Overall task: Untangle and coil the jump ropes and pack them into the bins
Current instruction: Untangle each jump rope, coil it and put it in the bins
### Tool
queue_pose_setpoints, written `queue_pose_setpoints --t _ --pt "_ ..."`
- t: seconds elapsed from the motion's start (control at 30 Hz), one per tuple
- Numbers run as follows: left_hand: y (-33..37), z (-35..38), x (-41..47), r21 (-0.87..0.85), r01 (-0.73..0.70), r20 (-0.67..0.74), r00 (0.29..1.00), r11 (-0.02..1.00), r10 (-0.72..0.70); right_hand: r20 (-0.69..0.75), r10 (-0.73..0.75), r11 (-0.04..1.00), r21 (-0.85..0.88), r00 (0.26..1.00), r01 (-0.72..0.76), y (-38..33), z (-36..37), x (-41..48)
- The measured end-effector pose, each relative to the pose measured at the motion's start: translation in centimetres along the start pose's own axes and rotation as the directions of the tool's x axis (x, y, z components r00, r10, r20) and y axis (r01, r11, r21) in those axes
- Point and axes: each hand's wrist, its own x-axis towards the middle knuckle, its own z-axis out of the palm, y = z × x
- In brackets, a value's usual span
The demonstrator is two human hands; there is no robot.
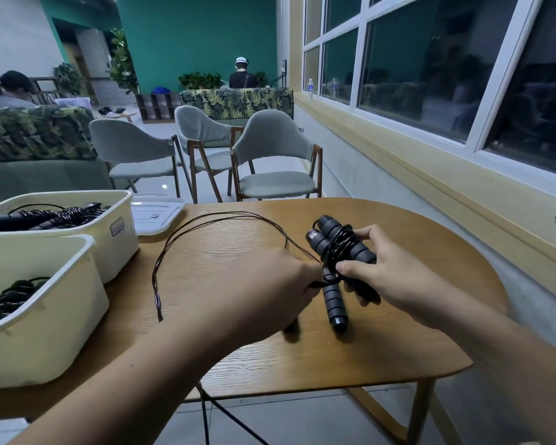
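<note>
A bundle of black jump rope handles [337,248] with cord wound round them sits above the wooden table [382,332]. My right hand [386,277] grips this bundle from the right, thumb on its near side. My left hand [270,284] pinches the thin black cord [206,223] right beside the bundle. That cord runs off in a long loop across the table to the left and ends near the cream bins. One grey ribbed handle [333,300] points down toward me below the bundle.
Two cream bins stand at the left: the near one [45,332] and the far one [122,232], each with black ropes inside. A white lid [156,216] lies behind them. More cord hangs under the table's front edge. Chairs stand beyond the table, a window ledge at right.
</note>
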Motion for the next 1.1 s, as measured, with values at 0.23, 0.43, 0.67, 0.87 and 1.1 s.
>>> queue_pose_setpoints --t 0.23,0.43,0.67,0.87,1.1 --pt "-1.5 0.1 0.2 -0.046 -0.105 -0.174 0.98 0.993 0.096 0.172 -0.055 0.939 -0.326 0.984 0.11 0.1 1.4 -0.9" --pt "-2.8 -1.1 -0.4 -0.14 -0.114 -0.308 0.949 0.984 0.066 0.487 -0.062 0.989 -0.088 0.871 0.119 -0.6 1.5 -2.0" --pt "-3.3 -1.3 -0.1 -0.334 -0.143 -0.275 0.96 0.932 0.049 0.709 -0.072 0.997 0.065 0.702 0.036 -1.5 1.3 -2.8" --pt "-4.1 0.2 0.6 -0.58 -0.093 -0.159 0.987 0.809 -0.001 0.78 -0.124 0.992 0.113 0.613 0.058 -2.1 0.9 -3.6" --pt "-6.3 3.1 1.3 -0.812 0.127 0.104 0.992 0.57 -0.074 0.753 -0.214 0.975 0.199 0.623 0.094 -1.3 -0.6 -2.3"
